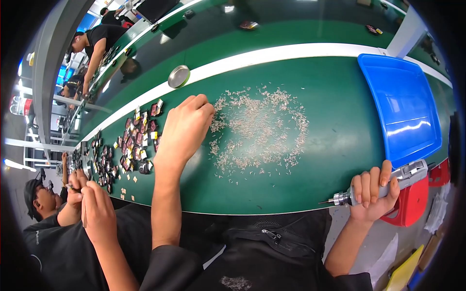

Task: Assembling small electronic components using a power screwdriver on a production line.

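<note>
**Tiny Screws and a Screwdriver**

The person's left hand (187,127) is curled over the edge of a big scatter of tiny screws (259,131) on the green table (335,111). Its fingertips pinch down among them, but whether one is caught cannot be seen.

The right hand (374,191) is wrapped tight around a grey power screwdriver (383,184) at the near table edge, with the thin tip pointing left.

The screws look very light, hard and easy to drop, so a pinch with two fingertips suits them best. The screwdriver looks heavier and stiff, so it is best held round its fat middle.

Small dark parts (138,138) lie left of the hand. A blue tray (403,106) sits far right.
</note>
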Available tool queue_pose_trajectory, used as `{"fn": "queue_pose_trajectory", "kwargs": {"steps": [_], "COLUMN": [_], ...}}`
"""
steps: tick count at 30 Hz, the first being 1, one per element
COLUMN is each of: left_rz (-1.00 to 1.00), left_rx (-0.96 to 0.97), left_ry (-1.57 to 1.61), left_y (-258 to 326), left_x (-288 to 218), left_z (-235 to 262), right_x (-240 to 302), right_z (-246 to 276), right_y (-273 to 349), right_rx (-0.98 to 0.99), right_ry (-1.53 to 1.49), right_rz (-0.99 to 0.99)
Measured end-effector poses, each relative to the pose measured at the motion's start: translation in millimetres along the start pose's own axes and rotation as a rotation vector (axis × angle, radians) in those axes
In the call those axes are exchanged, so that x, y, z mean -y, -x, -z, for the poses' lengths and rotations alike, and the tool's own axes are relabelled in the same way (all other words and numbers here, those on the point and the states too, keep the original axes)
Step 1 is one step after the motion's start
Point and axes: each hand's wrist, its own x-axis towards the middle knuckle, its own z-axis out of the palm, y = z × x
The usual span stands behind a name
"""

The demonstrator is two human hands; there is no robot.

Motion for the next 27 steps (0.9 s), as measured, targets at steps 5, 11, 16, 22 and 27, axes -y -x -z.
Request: {"fn": "queue_pose_trajectory", "kwargs": {"steps": [5, 11, 16, 22, 27], "left_rz": [0.0, 0.069, -0.101, -0.3, -0.066], "left_rx": [-0.048, -0.016, -0.05, -0.043, 0.267], "left_ry": [0.131, 0.424, 0.639, 1.184, 1.827], "left_y": [-2, -9, -13, -3, 9], "left_x": [11, -11, -64, -118, -128], "left_z": [-3, 1, 9, -10, -23], "right_x": [0, 4, 2, 0, 2], "right_z": [-1, 0, 2, -27, -63], "right_y": [2, 3, 1, -1, -9], "right_rx": [-0.006, 0.012, 0.011, -0.036, -0.035], "right_ry": [-0.015, 0.003, 0.027, 0.01, -0.03], "right_rz": [-0.001, -0.012, -0.027, 0.162, 0.352]}}
